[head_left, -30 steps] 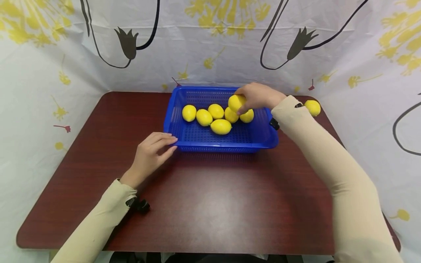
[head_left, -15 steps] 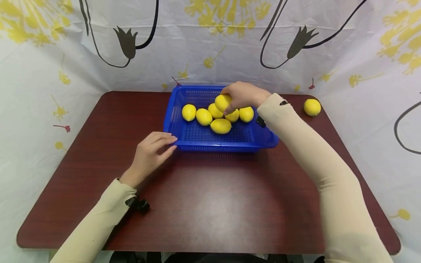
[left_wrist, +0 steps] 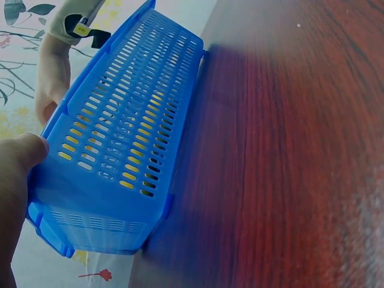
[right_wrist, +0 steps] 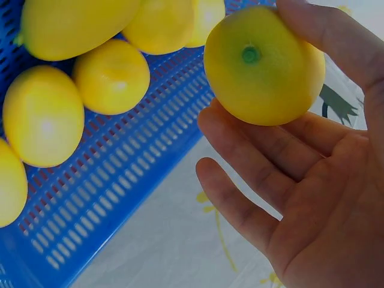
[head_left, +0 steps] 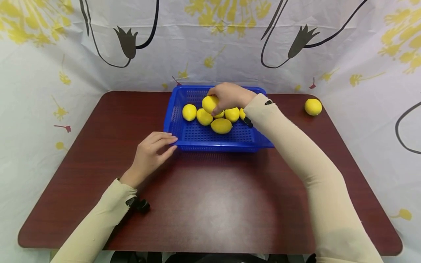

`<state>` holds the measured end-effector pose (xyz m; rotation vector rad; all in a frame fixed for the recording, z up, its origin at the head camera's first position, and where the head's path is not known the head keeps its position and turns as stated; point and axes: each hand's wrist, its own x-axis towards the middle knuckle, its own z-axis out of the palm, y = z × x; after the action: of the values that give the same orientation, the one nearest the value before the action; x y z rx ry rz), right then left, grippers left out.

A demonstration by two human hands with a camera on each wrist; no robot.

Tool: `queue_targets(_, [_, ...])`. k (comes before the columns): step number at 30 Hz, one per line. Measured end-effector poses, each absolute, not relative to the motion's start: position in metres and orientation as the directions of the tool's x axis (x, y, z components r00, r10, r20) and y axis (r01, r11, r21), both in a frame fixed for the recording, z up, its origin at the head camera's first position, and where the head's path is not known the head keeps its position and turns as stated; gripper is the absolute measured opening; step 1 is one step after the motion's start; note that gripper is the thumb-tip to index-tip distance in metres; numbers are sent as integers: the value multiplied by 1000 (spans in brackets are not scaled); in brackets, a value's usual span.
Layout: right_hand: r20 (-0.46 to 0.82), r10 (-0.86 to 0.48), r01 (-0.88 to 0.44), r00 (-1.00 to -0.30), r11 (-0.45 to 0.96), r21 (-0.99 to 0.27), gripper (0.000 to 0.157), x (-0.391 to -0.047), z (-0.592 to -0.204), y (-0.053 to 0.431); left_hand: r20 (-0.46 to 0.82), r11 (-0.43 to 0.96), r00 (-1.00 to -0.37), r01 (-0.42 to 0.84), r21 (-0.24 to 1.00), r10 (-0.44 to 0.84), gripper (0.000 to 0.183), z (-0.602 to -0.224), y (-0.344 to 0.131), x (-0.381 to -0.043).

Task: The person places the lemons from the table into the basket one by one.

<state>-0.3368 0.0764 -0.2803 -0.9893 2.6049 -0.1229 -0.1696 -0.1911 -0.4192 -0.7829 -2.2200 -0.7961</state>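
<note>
A blue plastic basket point(head_left: 218, 145) with slotted walls sits near the table's back edge. In it lie several yellow lemons point(head_left: 221, 126). My right hand point(head_left: 232, 96) pinches one lemon point(head_left: 209, 104) between thumb and fingers, above the others. The right wrist view shows this held lemon point(right_wrist: 264, 72) with its green end facing the camera. At the basket's near left corner, my left hand point(head_left: 149, 153) pinches the rim. In the left wrist view its thumb point(left_wrist: 27, 150) lies on the basket's outer side; its other fingers are hidden there.
Another lemon point(head_left: 313, 107) lies alone on the dark red wooden table point(head_left: 210, 204), near its far right corner. A white patterned cloth point(head_left: 210, 51) hangs behind the table and along its sides.
My right hand has carried its lemon leftward above the basket, from the right part toward the middle. The left hand has stayed at the rim.
</note>
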Motion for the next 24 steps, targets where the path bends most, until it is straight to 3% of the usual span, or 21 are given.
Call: queue_targets(24, [-116, -721, -683, -683, 687, -248, 71, -339, -300, 51, 737, 637, -606, 703, 318, 300, 32, -423, -191, -171])
